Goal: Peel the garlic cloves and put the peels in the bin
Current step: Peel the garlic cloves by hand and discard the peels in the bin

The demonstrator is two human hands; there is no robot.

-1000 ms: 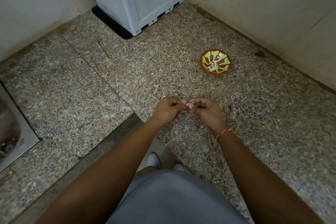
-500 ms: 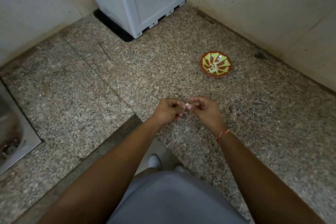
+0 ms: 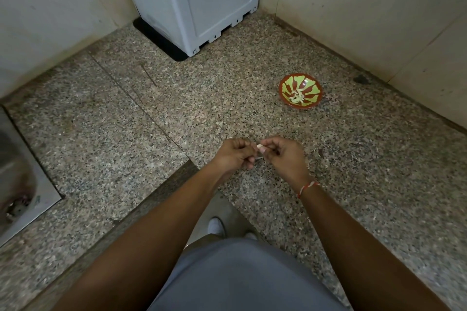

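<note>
My left hand [image 3: 233, 155] and my right hand [image 3: 284, 156] meet above the granite counter [image 3: 126, 134], fingertips pinched together on one small pale garlic clove [image 3: 259, 146]. Most of the clove is hidden by my fingers, and a thin sliver shows just below the fingertips. A red and green patterned bowl [image 3: 300, 91] sits on the counter beyond my right hand, with several pale garlic pieces in its middle. No bin shows in this view.
A grey plastic appliance [image 3: 192, 0] stands on a black mat in the far corner against the tiled walls [image 3: 366, 12]. A steel sink [image 3: 15, 179] is set into the counter at the left edge. The counter's inner corner lies just below my hands, with my feet on the floor beneath.
My hands have stayed in the same spot, with the fingers shifting slightly on the clove. The view has tilted a little.
</note>
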